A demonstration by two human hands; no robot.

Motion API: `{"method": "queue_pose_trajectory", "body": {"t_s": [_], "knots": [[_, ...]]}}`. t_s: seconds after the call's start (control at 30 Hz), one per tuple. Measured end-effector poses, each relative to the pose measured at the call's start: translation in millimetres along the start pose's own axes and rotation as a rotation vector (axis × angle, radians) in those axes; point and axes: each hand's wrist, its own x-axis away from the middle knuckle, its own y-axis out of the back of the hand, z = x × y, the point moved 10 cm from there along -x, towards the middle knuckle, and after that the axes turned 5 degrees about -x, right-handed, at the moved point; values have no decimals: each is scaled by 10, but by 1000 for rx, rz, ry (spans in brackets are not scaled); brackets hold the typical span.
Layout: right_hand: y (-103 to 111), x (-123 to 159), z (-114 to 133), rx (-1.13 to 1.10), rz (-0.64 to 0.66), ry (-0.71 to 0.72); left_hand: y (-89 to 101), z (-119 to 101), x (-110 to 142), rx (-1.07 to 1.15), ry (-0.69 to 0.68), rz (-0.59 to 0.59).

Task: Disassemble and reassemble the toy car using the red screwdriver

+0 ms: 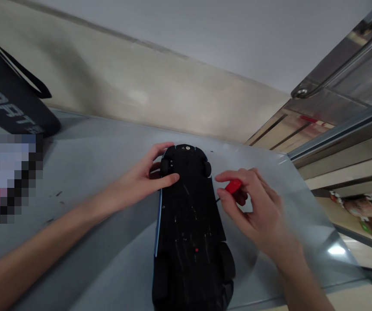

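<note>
I have a black toy car (190, 224) lying belly-up on the grey counter (85, 172), its flat underside facing the camera and its far end pointing to twelve o'clock. My left hand (147, 177) comes in from nine o'clock and is clasped on that far end, thumb laid across the chassis beside the small front wheel (165, 166), fingers curled round the far edge. My right hand (253, 207), at three o'clock of the car, pinches a small red-handled tool (233, 186) between thumb and fingers, its dark tip reaching toward the car's right edge; whether the tip touches the body I cannot tell.

As I judge it, the work is at an early stage: the car is turned over and steadied, the tool is in hand, yet the underside looks whole, with no panel lifted and no loose part lying on the counter. A small red dot (196, 249) shows on the chassis toward six o'clock, untouched.

A black bag (9, 108) with white lettering sits at ten o'clock on the counter, and a metal rail (344, 69) runs along the wall at two o'clock.
</note>
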Motion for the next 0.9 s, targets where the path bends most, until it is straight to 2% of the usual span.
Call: {"method": "queue_pose_trajectory", "body": {"t_s": [0.17, 0.27, 0.4, 0.63, 0.8, 0.9], "knots": [[48, 0, 5, 4, -34, 29, -8, 10, 17, 42, 31, 14], [62, -13, -11, 52, -10, 44, -9, -3, 28, 46, 35, 18], [75, -10, -23, 117, -44, 53, -19, -4, 32, 39, 35, 30], [75, -6, -10, -39, -19, 29, -18, 26, 27, 44, 47, 34], [95, 3, 2, 21, -9, 31, -26, 33, 21, 47, 54, 36], [81, 16, -35, -29, -6, -3, -16, -3, 24, 43, 47, 35]]}}
